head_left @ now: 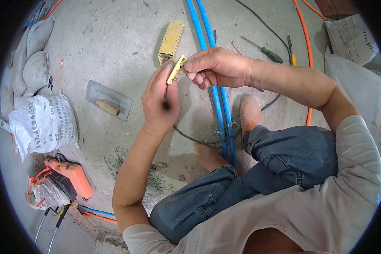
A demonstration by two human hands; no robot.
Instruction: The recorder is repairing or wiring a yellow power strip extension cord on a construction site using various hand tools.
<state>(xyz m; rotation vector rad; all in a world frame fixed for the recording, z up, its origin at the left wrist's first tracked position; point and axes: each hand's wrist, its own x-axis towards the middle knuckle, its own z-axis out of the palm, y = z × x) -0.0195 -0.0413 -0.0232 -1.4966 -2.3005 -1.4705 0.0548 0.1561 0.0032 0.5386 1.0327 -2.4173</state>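
Note:
My left hand [155, 99] is closed on a small yellow plastic piece [176, 70], narrow with a raised edge, held up in front of me. Against the same piece, my right hand [220, 65] pinches with thumb and forefinger; whatever lies between those fingertips is too small to make out. Just beyond the left fingertips lies a long yellow plastic housing [172, 37] on the floor, rounded at its far end, with dark parts showing at its near end. A dark cable [194, 139] curves out from below my left hand across the floor.
Blue pipes [216, 99] run along the concrete between my feet. A plastering trowel [110, 99] lies left, near a white sack [44, 122] and an orange case [74, 175]. To the right are a green-handled screwdriver [271, 55], an orange hose [307, 42] and more sacks [353, 38].

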